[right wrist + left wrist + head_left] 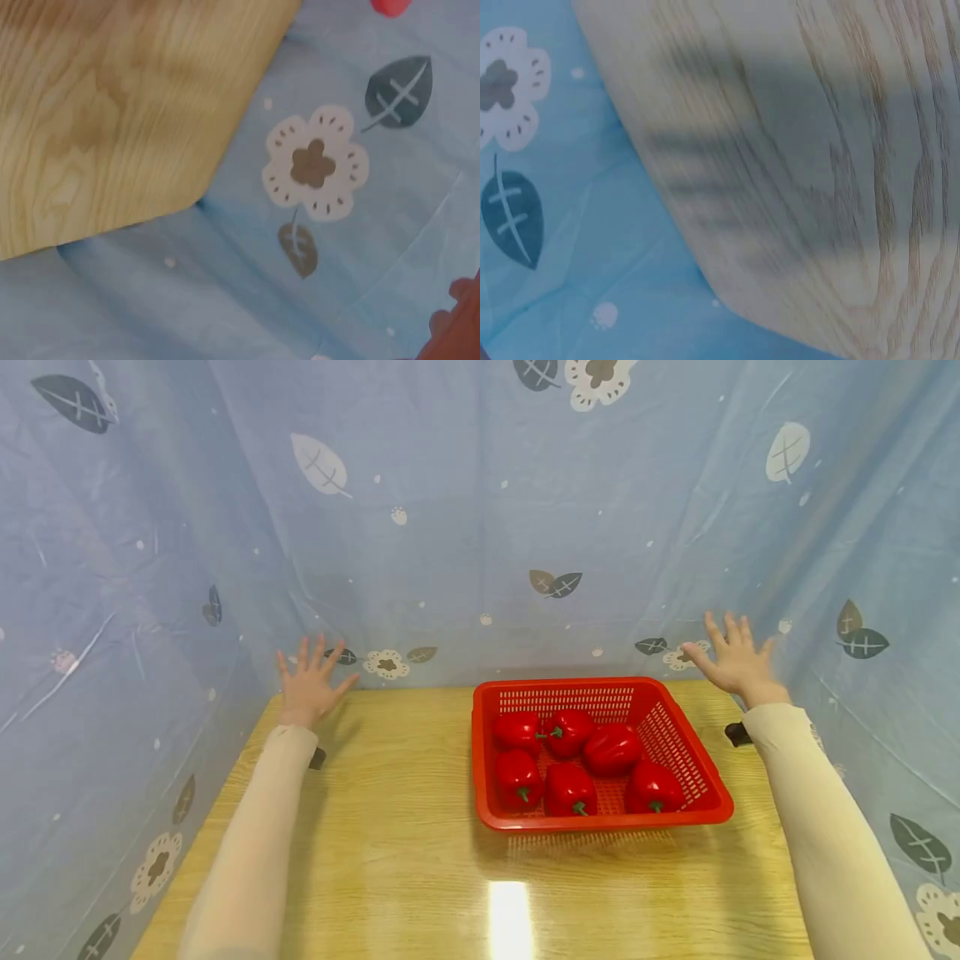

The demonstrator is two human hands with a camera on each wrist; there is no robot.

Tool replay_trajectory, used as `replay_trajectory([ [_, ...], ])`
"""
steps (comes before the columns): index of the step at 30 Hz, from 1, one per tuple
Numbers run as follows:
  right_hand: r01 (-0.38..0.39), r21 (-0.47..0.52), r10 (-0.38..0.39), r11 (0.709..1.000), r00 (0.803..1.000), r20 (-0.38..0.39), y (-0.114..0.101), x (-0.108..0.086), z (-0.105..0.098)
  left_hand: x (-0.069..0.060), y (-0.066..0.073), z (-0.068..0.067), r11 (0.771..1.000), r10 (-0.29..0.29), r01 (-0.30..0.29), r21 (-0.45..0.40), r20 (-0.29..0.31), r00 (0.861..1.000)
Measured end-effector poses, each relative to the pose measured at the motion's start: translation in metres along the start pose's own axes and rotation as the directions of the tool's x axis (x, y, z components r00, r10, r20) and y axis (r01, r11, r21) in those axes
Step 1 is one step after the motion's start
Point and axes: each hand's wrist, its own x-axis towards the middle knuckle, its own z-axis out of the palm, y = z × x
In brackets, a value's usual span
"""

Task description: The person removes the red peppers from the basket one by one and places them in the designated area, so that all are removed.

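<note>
Both hands are raised over the far part of the table, fingers spread and holding nothing. My left hand [309, 692] is near the far left corner, its shadow falling on the wood. Over the far right corner is my right hand [741, 667], to the right of a red plastic basket [603, 823]. Several red bell peppers [570, 790] with green stems lie inside the basket. Neither hand touches it. The left wrist view has only wood and cloth with a hand's shadow; part of the right hand [459, 326] shows at the lower right of the right wrist view.
A wooden table [397, 827] carries the basket right of its middle. Blue cloth [450, 527] with leaf and flower prints hangs behind it and at both sides. A bright light reflection [510, 918] lies on the table's near part.
</note>
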Motion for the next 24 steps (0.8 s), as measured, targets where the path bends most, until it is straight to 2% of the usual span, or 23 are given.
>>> replay_trajectory([
  [6,0.062,0.048,-0.067,0.997,0.992,0.104,-0.012,0.0,0.004,-0.002,0.009,0.007,1.0,0.007,-0.006,-0.018,0.051,0.999],
  [13,0.151,0.078,-0.16,0.985,0.978,0.131,-0.021,-0.005,0.01,-0.003,0.025,0.013,0.997,0.035,-0.029,-0.072,0.076,0.997],
  [18,0.219,0.114,-0.235,0.969,0.961,0.15,-0.027,-0.008,0.017,-0.005,0.033,0.02,0.994,0.051,-0.041,-0.098,0.101,0.994],
  [24,0.241,0.146,-0.266,0.959,0.947,0.182,-0.032,-0.016,0.025,-0.007,0.043,0.029,0.99,0.105,-0.097,-0.105,0.08,0.991],
])
